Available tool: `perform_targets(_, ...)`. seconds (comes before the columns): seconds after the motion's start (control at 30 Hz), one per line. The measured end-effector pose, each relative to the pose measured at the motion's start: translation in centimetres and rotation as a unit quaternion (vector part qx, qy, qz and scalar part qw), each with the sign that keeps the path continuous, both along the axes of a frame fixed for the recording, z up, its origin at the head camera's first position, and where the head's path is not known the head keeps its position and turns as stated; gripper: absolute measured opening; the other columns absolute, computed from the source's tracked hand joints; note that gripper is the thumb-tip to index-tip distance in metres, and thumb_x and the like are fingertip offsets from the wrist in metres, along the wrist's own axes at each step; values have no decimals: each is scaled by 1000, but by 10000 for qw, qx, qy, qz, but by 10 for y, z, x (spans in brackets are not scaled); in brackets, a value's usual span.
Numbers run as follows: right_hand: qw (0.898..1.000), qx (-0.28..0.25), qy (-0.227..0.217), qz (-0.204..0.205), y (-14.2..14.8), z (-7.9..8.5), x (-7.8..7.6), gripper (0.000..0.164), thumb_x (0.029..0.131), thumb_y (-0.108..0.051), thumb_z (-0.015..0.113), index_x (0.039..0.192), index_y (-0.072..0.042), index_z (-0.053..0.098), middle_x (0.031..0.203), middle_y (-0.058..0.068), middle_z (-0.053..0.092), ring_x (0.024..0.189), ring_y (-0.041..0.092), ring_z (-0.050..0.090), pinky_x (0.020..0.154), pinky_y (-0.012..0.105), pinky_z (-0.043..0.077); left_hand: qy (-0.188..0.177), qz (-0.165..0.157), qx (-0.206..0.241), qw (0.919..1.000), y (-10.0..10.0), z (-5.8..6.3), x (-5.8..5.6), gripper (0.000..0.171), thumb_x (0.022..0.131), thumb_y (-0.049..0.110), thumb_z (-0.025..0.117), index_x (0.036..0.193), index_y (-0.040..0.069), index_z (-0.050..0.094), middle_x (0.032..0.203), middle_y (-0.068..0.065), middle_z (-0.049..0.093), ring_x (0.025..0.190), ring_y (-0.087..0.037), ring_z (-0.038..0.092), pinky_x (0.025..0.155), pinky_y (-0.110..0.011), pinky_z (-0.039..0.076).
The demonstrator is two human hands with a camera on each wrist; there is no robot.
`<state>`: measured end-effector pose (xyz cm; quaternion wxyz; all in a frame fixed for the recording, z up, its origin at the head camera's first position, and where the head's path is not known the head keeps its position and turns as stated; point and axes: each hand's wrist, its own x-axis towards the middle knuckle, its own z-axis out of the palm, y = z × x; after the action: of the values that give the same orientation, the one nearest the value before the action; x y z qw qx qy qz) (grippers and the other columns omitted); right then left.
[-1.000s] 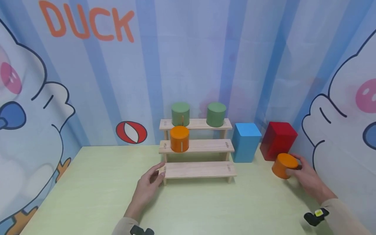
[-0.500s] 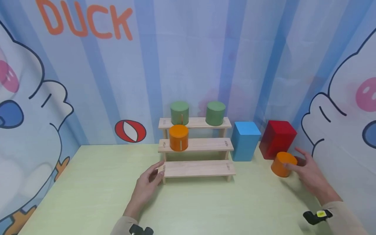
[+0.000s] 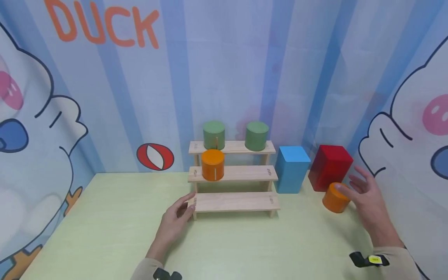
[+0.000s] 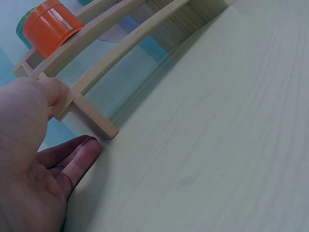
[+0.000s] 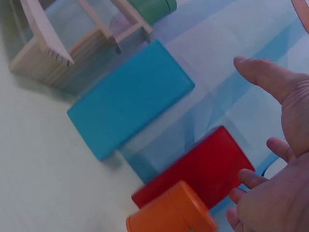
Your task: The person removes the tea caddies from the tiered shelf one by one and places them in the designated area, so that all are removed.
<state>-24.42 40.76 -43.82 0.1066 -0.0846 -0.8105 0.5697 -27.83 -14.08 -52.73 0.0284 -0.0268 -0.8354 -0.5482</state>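
1. Head view: the right hand (image 3: 367,198) was spread and held nothing, its thumb and fingers apart. Its thumb overlapped the top of the loose orange cylinder (image 3: 334,200) from this angle. That cylinder stood on the table (image 3: 122,217), in front of the red block (image 3: 329,171); whether the two touched could not be told. The blue block (image 3: 292,171) stood upright between the red block and the three-step wooden stand (image 3: 234,201).

2. Also in the head view, the left hand (image 3: 174,217) held the left end of the lowest step – fingers bent, thumb toward the front. On the middle step, near its left end, sat the shelved orange cylinder (image 3: 212,167), with a pale vertical line on its side. The top step bore a left green cylinder (image 3: 214,134) and a right green cylinder (image 3: 257,137), well apart. Behind rose a blue striped backdrop (image 3: 227,77) with the word DUCK in orange.

3. Left wrist view: the left hand pinched the end of the lowest step, while its other fingers reached loosely beside the leg below. The shelved orange cylinder showed above, partly covering a green one.

4. Right wrist view: the right hand's digits were parted – nothing between them. The loose orange cylinder, cut off by the lower edge, overlapped the red block; the blue block lay between them and the stand in this view.
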Motion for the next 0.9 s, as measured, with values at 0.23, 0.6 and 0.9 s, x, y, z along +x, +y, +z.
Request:
perform_targets(0.23,9989,-195,384,176,-31,13,-2,96,107,-37,78,179,-36,14,182,19,21,164,51,20,91,14,56,-11,22,-20,10000,1,0,1,47,114,35,66,161,35,60,149,-9,69,130,-27,67,110,-48,59)
perform_targets(0.6,9923,-671,584,865,-103,27,-16,99,104,-28,82,179,-33,18,180,14,29,163,45,30,107,23,56,3,61,14,10000,-1,-1,-3,48,114,34,68,161,37,60,149,-8,69,130,-27,67,109,-48,60)
perform_targets(0.9,9798,-1011,656,1597,-168,26,-30,91,106,-23,80,177,-23,24,174,16,40,159,40,44,116,35,54,74,53,84,9999,-2,-5,-5,46,112,36,70,158,38,63,143,-5,72,124,-23,68,108,-46,59)
